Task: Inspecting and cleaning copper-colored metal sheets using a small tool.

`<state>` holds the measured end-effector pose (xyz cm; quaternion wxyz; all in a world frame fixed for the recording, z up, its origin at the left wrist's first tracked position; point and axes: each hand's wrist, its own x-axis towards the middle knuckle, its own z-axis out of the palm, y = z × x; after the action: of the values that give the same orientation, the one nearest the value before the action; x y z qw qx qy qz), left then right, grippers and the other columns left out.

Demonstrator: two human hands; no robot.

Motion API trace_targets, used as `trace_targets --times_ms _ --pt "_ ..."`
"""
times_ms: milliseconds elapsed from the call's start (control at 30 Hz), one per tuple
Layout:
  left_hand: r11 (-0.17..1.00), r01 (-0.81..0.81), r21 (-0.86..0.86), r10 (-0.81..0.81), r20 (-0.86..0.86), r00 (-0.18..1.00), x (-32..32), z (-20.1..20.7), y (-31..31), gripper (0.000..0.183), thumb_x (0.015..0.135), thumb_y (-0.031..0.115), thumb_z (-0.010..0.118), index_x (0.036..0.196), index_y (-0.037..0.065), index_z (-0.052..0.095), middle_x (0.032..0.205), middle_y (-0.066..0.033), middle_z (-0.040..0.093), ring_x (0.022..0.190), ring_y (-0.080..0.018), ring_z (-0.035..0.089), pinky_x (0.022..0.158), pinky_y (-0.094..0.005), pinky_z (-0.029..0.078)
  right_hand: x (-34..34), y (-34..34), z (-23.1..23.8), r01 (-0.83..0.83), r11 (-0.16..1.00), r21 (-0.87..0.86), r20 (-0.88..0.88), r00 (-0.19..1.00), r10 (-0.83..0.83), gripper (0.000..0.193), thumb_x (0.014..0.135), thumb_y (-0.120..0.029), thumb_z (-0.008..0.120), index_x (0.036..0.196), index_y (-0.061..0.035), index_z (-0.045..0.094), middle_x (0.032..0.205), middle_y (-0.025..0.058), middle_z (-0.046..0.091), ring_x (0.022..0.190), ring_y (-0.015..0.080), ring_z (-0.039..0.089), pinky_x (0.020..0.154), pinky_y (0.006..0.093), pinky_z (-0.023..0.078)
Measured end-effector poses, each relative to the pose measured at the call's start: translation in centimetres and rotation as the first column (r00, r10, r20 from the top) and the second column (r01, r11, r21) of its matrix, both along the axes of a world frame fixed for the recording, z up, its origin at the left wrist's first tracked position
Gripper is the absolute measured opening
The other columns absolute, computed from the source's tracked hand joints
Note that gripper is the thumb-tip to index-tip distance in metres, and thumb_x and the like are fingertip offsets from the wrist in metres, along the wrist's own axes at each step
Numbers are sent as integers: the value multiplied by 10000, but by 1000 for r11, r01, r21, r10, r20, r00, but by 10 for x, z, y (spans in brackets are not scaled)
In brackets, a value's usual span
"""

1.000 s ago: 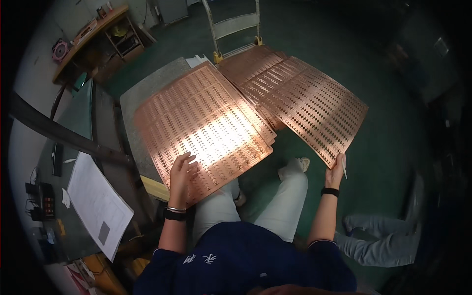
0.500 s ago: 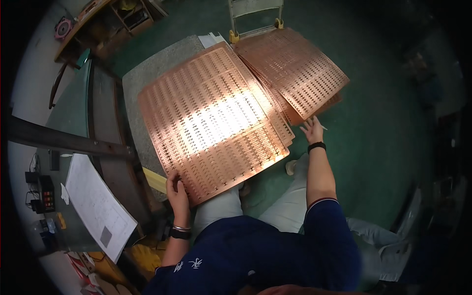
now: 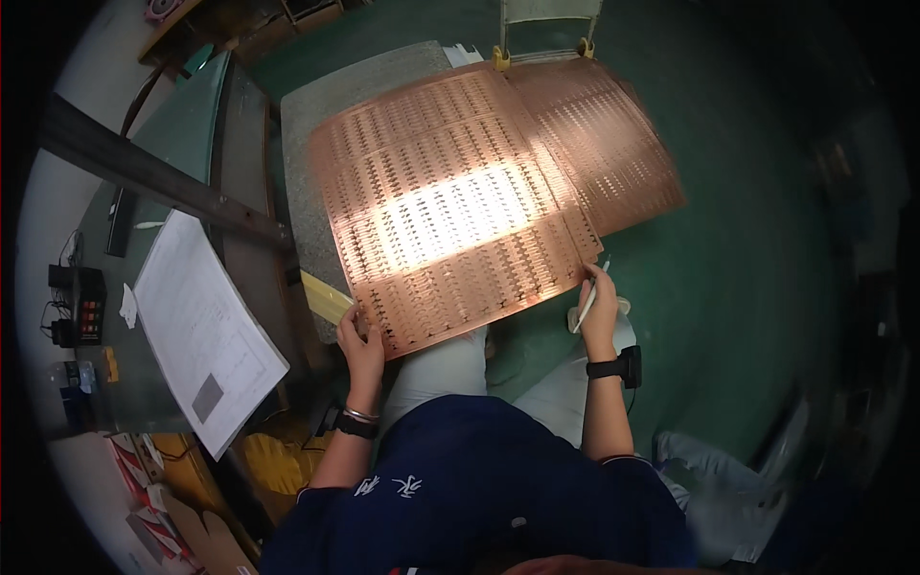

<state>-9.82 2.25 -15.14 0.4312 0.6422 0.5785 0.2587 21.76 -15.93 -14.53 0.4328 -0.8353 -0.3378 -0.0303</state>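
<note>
A large copper-coloured sheet with rows of small punched cutouts (image 3: 422,316) lies before me, a bright glare across its middle. My left hand (image 3: 362,356) grips its near left corner. At the near right corner, my right hand (image 3: 600,311) has its fingertips on the edge, and a thin white pen (image 3: 588,305) is held in that same hand. More such sheets lie beneath, their edges stepping out on the right. A second group of perforated copper sheets (image 3: 623,144) fans out to the far right, partly covered by the large one.
The sheets rest on a grey speckled table (image 3: 305,172). A yellow strip (image 3: 326,297) shows at its near left. Left stand a dark metal bar (image 3: 163,187), a paper drawing (image 3: 206,335) and a black box with red buttons (image 3: 88,307). A pale metal frame (image 3: 551,11) stands beyond.
My right hand has left the far right sheets and come to the large sheet's near right corner. The fanned sheets now lie lower, partly under the large one. My left hand stays at its corner.
</note>
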Motion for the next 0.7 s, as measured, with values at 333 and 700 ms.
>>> trace_targets --times_ms 333,700 --pt "969 19 -244 55 293 955 -21 11 -7 415 840 -1 462 1247 -7 381 1158 -144 498 1044 -204 494 906 -303 400 -20 -1 4 -31 981 -192 189 980 68 288 782 37 525 1062 -26 552 920 184 587 891 357 538 768 428 440" --pt "696 291 -656 231 589 774 -4 39 -7 358 912 217 525 1209 38 433 1062 -79 563 853 -136 590 724 -289 494 -16 -42 -13 127 978 165 -254 964 -83 415 921 -123 479 1311 -48 358 1337 220 393 1231 317 416 991 359 355"
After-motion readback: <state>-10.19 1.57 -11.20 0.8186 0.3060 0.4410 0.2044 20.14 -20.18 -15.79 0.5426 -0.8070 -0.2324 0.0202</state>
